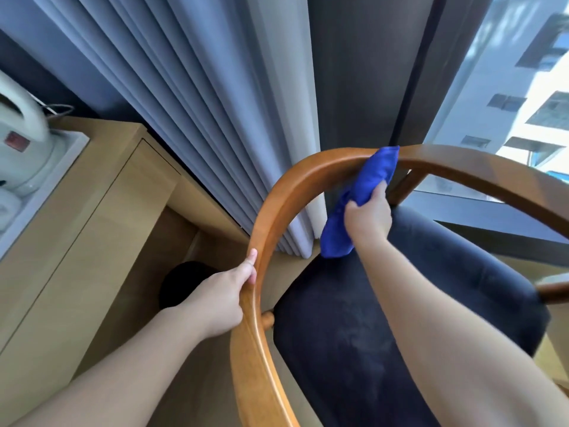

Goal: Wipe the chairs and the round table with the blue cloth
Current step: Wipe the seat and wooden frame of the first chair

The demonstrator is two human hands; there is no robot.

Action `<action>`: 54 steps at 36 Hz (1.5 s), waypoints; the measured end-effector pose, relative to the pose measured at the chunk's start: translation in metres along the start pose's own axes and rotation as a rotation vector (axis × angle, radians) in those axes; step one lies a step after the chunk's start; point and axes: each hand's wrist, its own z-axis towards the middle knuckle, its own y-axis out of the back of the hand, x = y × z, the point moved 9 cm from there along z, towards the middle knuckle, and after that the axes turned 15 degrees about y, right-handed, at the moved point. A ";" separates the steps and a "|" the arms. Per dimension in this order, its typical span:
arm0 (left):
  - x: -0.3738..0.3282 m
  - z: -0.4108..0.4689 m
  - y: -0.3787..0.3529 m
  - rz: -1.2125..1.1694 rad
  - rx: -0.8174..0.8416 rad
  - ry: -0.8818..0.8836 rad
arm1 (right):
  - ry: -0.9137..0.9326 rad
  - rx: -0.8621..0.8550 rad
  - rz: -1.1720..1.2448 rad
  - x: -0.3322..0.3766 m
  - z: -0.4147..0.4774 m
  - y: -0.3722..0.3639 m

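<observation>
Right hand grips the blue cloth against the chair rail — left hand clasps it.

A vivid royal blue, plain and unpatterned, is shown by the cloth. The chair's curved rail is finished in glossy orange-brown wood with faint grain. Its seat cushion is covered in a very dark navy, almost black, mottled by paler dusty patches. The pleated curtain is coloured pale grey-blue and striped by shadowed folds; a charcoal panel is seen beside it. The cabinet is done in light honey-toned wood. The kettle is white, marked by a red switch. White walls are seen on the building outside.
</observation>
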 end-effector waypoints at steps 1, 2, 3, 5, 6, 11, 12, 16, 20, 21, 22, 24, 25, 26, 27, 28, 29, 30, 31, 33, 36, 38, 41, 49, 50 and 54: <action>0.000 0.000 0.002 0.008 -0.001 -0.011 | 0.010 0.011 -0.012 0.003 0.008 0.000; 0.000 0.000 0.003 0.014 -0.004 -0.020 | 0.032 0.035 -0.025 0.008 0.015 -0.002; 0.000 0.001 0.004 0.015 -0.006 -0.026 | 0.059 0.063 -0.034 0.014 0.019 -0.006; 0.000 0.001 0.005 0.017 -0.010 -0.036 | 0.091 0.103 -0.022 0.022 0.018 -0.014; 0.000 0.001 0.004 0.018 -0.008 -0.039 | 0.104 0.117 -0.014 0.025 0.015 -0.018; 0.001 0.001 0.003 0.006 0.000 -0.035 | 0.269 0.244 -0.056 0.045 -0.026 -0.043; 0.001 0.000 0.004 0.004 -0.003 -0.036 | 0.307 0.271 -0.059 0.048 -0.035 -0.049; 0.002 -0.012 0.012 -0.034 -0.031 -0.058 | 0.383 0.393 -0.073 0.049 -0.073 -0.072; 0.019 -0.032 0.021 -0.067 -0.078 -0.041 | 0.410 0.508 -0.011 0.047 -0.113 -0.085; 0.024 -0.037 0.021 -0.070 -0.074 -0.035 | 0.417 0.549 -0.011 0.046 -0.124 -0.088; 0.029 -0.042 0.022 -0.068 -0.071 -0.030 | 0.421 0.597 -0.022 0.044 -0.135 -0.090; 0.037 -0.052 0.022 -0.068 -0.071 -0.020 | 0.411 0.707 -0.058 0.038 -0.159 -0.094; 0.041 -0.056 0.022 -0.071 -0.069 -0.017 | 0.396 0.762 -0.074 0.034 -0.171 -0.095; 0.043 -0.061 0.021 -0.075 -0.065 -0.016 | 0.379 0.816 -0.093 0.030 -0.183 -0.095; 0.044 -0.066 0.022 -0.081 -0.061 -0.019 | 0.363 0.867 -0.116 0.027 -0.193 -0.093; 0.044 -0.071 0.023 -0.088 -0.060 -0.025 | 0.353 0.909 -0.142 0.025 -0.201 -0.090; 0.044 -0.076 0.025 -0.094 -0.060 -0.034 | 0.350 0.940 -0.167 0.025 -0.207 -0.085; 0.044 -0.083 0.028 -0.098 -0.066 -0.046 | 0.354 0.960 -0.189 0.028 -0.212 -0.079; 0.043 -0.089 0.031 -0.101 -0.076 -0.064 | 0.364 0.972 -0.207 0.032 -0.215 -0.072; 0.039 -0.105 0.041 -0.109 -0.109 -0.118 | 0.397 0.974 -0.222 0.046 -0.221 -0.054; 0.024 -0.133 0.063 -0.108 -0.195 -0.249 | 0.436 0.930 -0.191 0.074 -0.228 -0.022; 0.009 -0.154 0.079 -0.088 -0.269 -0.368 | 0.446 0.884 -0.135 0.094 -0.234 0.004; -0.018 -0.194 0.097 0.009 -0.362 -0.561 | 0.426 0.793 -0.024 0.124 -0.249 0.047; -0.070 -0.297 0.112 0.168 -0.471 -0.899 | 0.406 0.679 0.058 0.175 -0.312 0.161; -0.075 -0.309 0.114 0.170 -0.482 -0.922 | 0.402 0.672 0.044 0.178 -0.319 0.173; -0.096 -0.346 0.121 0.152 -0.446 -0.975 | 0.411 0.657 -0.079 0.183 -0.344 0.217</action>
